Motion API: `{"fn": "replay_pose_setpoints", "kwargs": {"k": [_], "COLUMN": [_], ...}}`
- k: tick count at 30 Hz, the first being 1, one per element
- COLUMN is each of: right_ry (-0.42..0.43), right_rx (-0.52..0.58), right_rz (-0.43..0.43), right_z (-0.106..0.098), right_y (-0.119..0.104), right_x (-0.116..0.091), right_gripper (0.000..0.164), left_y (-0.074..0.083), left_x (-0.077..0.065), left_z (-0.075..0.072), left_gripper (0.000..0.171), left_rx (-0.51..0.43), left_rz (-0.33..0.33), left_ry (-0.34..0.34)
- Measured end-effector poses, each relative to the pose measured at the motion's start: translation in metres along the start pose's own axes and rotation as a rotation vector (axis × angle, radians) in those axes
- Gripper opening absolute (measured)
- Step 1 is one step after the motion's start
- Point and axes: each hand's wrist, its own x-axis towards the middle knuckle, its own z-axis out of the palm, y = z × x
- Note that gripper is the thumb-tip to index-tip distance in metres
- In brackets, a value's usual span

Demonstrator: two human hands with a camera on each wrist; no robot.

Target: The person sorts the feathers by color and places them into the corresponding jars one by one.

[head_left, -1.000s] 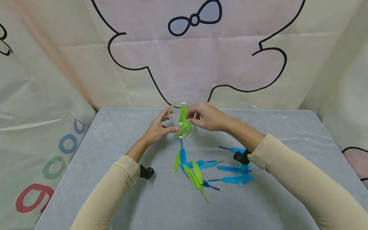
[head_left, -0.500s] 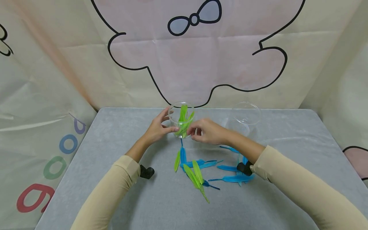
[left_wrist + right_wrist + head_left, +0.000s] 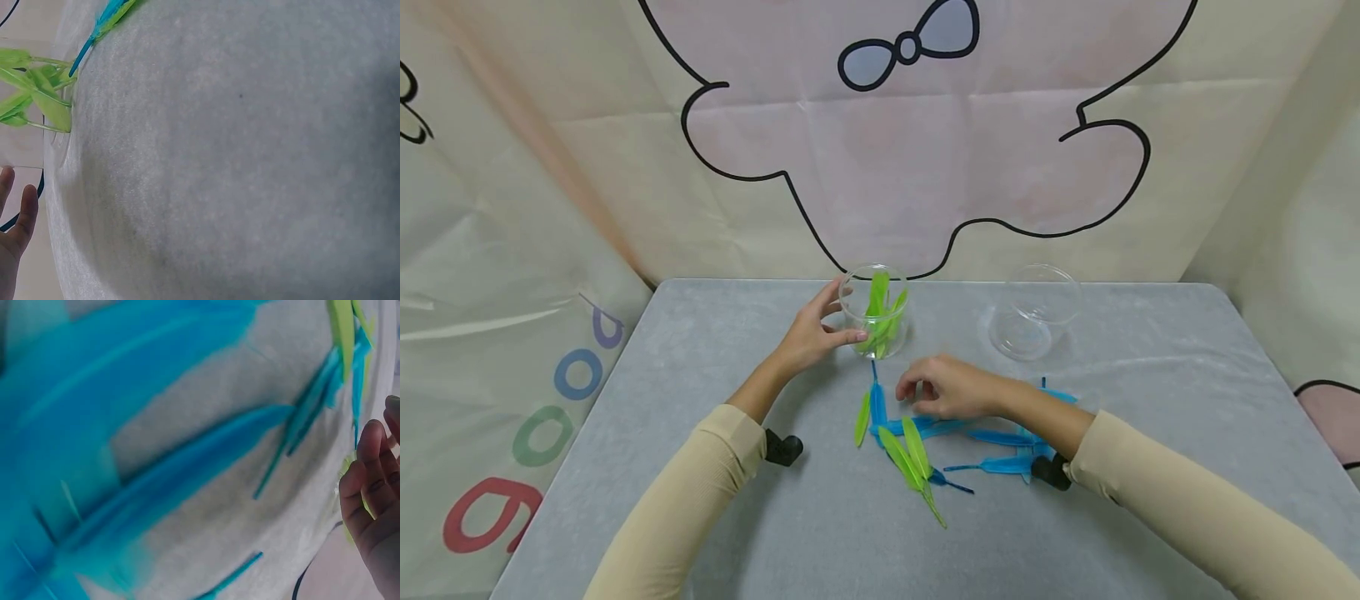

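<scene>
In the head view my left hand [image 3: 815,335] holds a clear plastic cup [image 3: 904,321] at the table's far side, thumb in front and fingers round the left. Several green feathers [image 3: 878,304] stand in the cup. My right hand [image 3: 955,387], fingers loosely bent with nothing seen between them, is above the table just behind loose feathers. Near it lie a blue feather [image 3: 877,404] and crossed green feathers [image 3: 916,450]. In the right wrist view, blue feathers [image 3: 175,481] fill the near part, with the right fingers [image 3: 370,440] at the edge.
A second clear cup [image 3: 1043,321] stands at the back right. More blue feathers [image 3: 1000,465] lie in a pile at the right, partly under my right forearm. A grey cloth covers the table [image 3: 820,525], with a printed fabric backdrop [image 3: 880,167] right behind it.
My right hand has come away from the cup's rim, down and toward the loose feathers. A green feather now leans at the cup's right side. My left hand stays put.
</scene>
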Motion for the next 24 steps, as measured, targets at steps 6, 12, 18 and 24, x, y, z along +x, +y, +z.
{"fn": "replay_pose_setpoints", "kwargs": {"k": [6,12,18,24], "right_ry": [-0.015,-0.019,-0.021,-0.020], "right_rx": [0.023,0.016,-0.007,-0.028], "right_rz": [0.012,0.016,0.046,0.057], "right_z": [0.011,0.021,0.025,0.027], "right_y": [0.005,0.009,0.009,0.010], "right_x": [-0.005,-0.006,-0.006,-0.006], "right_gripper": [0.018,0.021,0.027,0.028], "left_y": [-0.001,-0.002,0.000,0.001], "left_x": [0.001,0.002,0.000,0.000], "left_z": [-0.001,-0.001,-0.001,-0.001], "left_gripper": [0.097,0.096,0.096,0.096], "left_rx": [0.003,-0.002,-0.004,0.006], "left_rz": [-0.001,0.005,0.006,-0.014], "left_ry": [-0.004,-0.007,-0.009,-0.008]}}
